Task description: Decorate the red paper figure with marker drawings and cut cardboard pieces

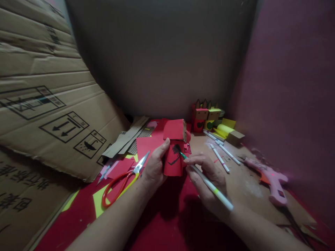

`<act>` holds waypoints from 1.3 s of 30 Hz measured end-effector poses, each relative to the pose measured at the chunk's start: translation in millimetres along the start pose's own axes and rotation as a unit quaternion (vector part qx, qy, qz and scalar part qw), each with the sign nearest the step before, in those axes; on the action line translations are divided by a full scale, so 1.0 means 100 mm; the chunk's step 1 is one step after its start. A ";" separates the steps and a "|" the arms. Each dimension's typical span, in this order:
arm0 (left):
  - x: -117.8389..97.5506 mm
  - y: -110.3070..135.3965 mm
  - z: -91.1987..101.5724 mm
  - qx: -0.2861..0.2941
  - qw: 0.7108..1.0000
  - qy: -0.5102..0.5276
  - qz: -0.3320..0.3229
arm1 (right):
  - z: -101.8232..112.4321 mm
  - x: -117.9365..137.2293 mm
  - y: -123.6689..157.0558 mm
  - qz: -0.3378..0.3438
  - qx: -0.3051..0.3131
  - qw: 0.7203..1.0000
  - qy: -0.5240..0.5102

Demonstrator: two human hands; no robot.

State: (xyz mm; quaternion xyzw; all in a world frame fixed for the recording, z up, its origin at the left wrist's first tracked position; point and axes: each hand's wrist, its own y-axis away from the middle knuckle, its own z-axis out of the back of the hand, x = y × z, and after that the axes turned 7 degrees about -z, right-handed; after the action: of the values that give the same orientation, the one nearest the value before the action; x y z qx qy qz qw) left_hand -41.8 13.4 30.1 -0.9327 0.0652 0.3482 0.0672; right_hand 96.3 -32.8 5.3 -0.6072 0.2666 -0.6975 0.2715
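A red paper figure (173,164) with a boxy red head (173,129) is held upright in my left hand (156,164), its thumb on the front near the head. Dark strokes, part outline and part filled in, mark the front of its body. My right hand (206,177) grips a white marker (209,184) with a green end and a yellow-green band. The marker's tip touches the dark patch on the figure. Beside my left forearm lie scissors (125,181) with red and yellow handles, blades apart.
Cardboard strips (128,137) and coloured paper pieces lie at left, below a large cardboard box (52,104). At back right stand a red figure (200,116) and a yellow figure (212,116). Several markers (220,158) and a pink glue gun (273,177) rest on a cardboard sheet (251,202).
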 end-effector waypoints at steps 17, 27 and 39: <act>-0.01 0.01 -0.03 -0.021 1.000 0.010 0.000 | -0.01 0.01 -0.01 0.012 0.023 1.000 0.004; 0.00 0.01 -0.01 -0.002 1.000 -0.009 -0.010 | 0.01 0.00 -0.01 0.001 0.012 1.000 0.001; 0.00 0.01 -0.03 -0.003 1.000 -0.009 0.000 | -0.01 0.02 -0.01 0.011 0.021 1.000 0.012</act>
State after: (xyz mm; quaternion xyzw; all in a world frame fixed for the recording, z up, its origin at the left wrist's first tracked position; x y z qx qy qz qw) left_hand -40.3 11.5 32.4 -0.9296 0.0636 0.3571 0.0652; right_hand 95.0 -33.3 7.5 -0.5896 0.2620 -0.7073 0.2889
